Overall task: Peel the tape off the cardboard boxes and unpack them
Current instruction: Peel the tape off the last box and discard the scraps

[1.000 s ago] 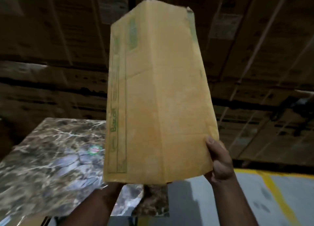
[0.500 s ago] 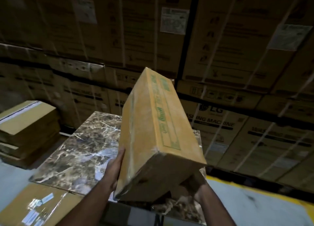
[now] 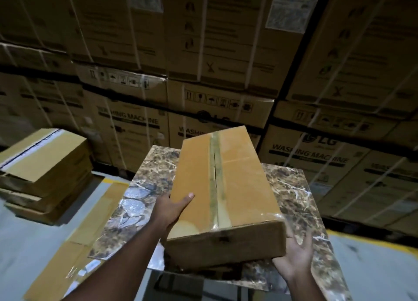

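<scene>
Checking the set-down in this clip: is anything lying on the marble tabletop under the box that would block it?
Nothing visible does. The cardboard box, gripped by the left hand, with the right hand open at its corner, hangs over the marble tabletop; the patch directly beneath is hidden.

Marble-patterned tabletop [image 3: 153, 178] fills the middle, brown with white veins, glossy along its left edge. The box [image 3: 226, 187] sits over its centre, near end by the near edge; whether it rests on the top can't be told. Grey floor [image 3: 34, 239] carries flat cardboard [image 3: 74, 244] just off the tabletop's left edge, and a stack [image 3: 43, 162] of cartons beyond the far-left corner
</scene>
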Demonstrator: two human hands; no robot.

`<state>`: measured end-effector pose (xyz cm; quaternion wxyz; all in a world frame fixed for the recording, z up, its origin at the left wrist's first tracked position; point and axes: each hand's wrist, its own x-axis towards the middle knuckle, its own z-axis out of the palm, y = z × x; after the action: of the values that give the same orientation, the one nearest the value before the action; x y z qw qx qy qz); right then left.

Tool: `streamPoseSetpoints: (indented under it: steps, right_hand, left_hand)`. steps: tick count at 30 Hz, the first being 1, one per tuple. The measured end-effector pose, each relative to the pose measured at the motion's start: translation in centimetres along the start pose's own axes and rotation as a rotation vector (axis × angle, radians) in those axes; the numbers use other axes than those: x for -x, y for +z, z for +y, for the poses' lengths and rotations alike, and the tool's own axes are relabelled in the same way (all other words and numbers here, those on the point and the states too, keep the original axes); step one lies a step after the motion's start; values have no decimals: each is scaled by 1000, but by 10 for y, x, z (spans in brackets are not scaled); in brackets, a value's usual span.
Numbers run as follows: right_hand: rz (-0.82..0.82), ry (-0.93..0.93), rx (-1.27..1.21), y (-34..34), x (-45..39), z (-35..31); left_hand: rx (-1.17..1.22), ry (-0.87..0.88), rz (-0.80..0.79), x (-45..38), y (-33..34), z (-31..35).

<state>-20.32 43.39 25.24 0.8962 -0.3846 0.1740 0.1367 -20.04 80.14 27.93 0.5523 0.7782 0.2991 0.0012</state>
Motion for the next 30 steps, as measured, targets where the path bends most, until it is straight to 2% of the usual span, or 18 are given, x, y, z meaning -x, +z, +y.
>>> streamPoseSetpoints:
  steps: [1,2,3,5,6,10,12,17,21,23,26,30]
  right_hand:
    - [54,-6,228,6,8,2]
    - [172,66,424,11,4,7]
    - [201,112,524,13,-1,8]
    - [118,184,644,25,-1,17]
    - [134,237,738,25,-8,21]
    - [185,201,863,4,-53,42]
    - [205,179,902,35,-49,32]
    - [196,31,1026,58,-93,4]
    - [224,186,1410,68,-112,-9]
    - [143,221,1552,67,-102,-8]
    - [47,190,1738,60,-85,6]
    - [114,158,1820,62,-85,19]
  left_hand:
    - [-29,8,-21,-4,1,2]
    - [-54,16,-36,-12,3,0]
    - [-101,-1,-62,-15,5,-3]
    - [-190,-13,-85,-26,10,-11]
    - [-234,-14,-79,-32,15,-16]
    - [-380,4,-51,-41,37,-24]
    - [-424,17,-28,-40,42,-16]
    - [-469,41,-26,-46,62,-2]
    - [-416,11,74,-30,81,9]
    - [-430,20,138,-26,88,6]
    - [-563,137,183,-24,98,3]
    - [-739,272,130,-26,103,1]
